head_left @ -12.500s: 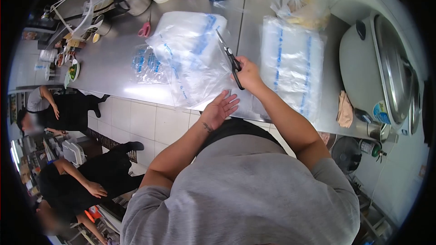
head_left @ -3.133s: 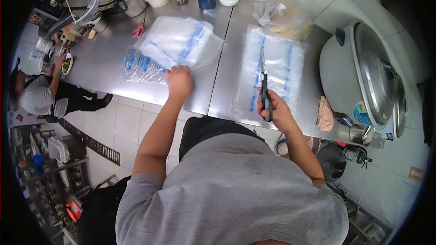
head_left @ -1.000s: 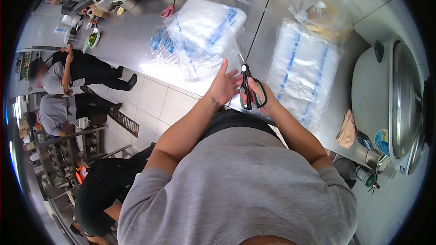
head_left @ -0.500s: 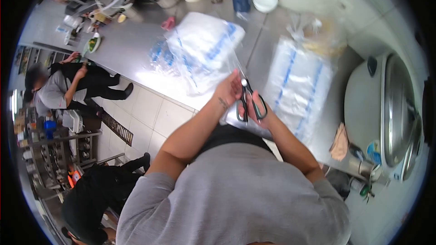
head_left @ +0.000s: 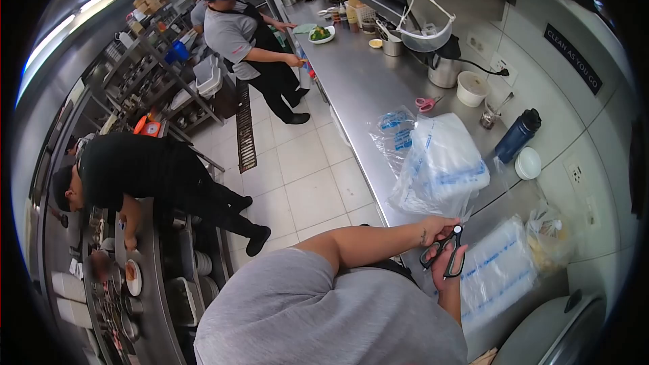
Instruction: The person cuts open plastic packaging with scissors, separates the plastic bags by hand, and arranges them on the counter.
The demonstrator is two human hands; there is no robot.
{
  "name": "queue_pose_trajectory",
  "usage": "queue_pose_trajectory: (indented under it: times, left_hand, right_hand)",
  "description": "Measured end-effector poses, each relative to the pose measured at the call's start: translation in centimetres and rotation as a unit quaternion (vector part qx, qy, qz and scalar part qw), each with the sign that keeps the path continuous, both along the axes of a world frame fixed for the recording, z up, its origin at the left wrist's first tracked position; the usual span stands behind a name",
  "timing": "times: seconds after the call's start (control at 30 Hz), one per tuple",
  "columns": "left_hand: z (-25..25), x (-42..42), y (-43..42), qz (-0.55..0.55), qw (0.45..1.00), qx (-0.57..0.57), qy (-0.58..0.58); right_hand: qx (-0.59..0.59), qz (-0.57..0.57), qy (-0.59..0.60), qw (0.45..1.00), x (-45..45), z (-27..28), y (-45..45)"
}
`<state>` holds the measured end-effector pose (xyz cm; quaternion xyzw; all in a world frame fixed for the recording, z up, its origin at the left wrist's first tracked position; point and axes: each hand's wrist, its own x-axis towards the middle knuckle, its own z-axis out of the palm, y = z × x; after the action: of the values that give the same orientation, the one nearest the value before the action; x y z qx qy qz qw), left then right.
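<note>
Black-handled scissors are in my right hand, its fingers at the handle loops. Just above, my left hand is closed in a pinch beside the scissors' pivot, on what looks like the thin edge of a clear plastic bag. That edge runs toward a thick pile of clear plastic bags with blue print, on the steel counter. A second flat stack of plastic bags lies to the right of my hands.
Pink scissors, a white tub, a blue bottle and white bowls stand along the steel counter. A large rounded cooker is at lower right. One co-worker stands farther along; another bends over at left.
My view has swung left and up, showing more of the kitchen and both co-workers. My hands stay together at the scissors, beside the bag pile.
</note>
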<state>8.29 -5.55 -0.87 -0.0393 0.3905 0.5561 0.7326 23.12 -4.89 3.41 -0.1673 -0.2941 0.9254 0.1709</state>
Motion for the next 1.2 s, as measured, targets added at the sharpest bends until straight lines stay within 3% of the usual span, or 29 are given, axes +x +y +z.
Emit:
queue_pose_trajectory:
  times: [0.43, 0.8, 0.9, 0.93, 0.97, 1.1, 1.2]
  left_hand:
    - [-3.2, 0.5, 0.3, 0.032, 0.998, -0.036, 0.043]
    - [-2.1, 1.7, 0.2, 0.042, 0.997, -0.04, 0.049]
    - [-5.5, 1.6, 0.8, 0.07, 0.994, -0.038, 0.08]
    - [-6.2, 1.3, 0.4, 0.023, 0.995, 0.033, 0.092]
    - [-5.3, 1.5, 0.2, 0.066, 0.991, -0.034, 0.107]
    - [-1.9, 0.6, -1.5, 0.01, 0.994, 0.014, 0.112]
    - [-0.1, 0.6, -2.1, -0.026, 0.989, -0.052, 0.133]
  right_hand:
    - [0.008, -0.008, -0.009, 1.0, 0.9, 0.4, -0.4]
    - [0.044, -0.018, -0.007, 0.999, 1.9, -1.1, -0.2]
    - [0.055, -0.034, 0.001, 0.998, 1.7, -0.9, -0.8]
    - [0.019, -0.078, -0.044, 0.996, 1.7, -1.4, -1.2]
    - [0.015, -0.051, -0.032, 0.998, 1.8, -1.1, -1.1]
    - [0.028, -0.067, -0.029, 0.997, 2.0, -1.4, -1.1]
    - [0.026, -0.08, -0.039, 0.996, 2.4, -2.4, -1.1]
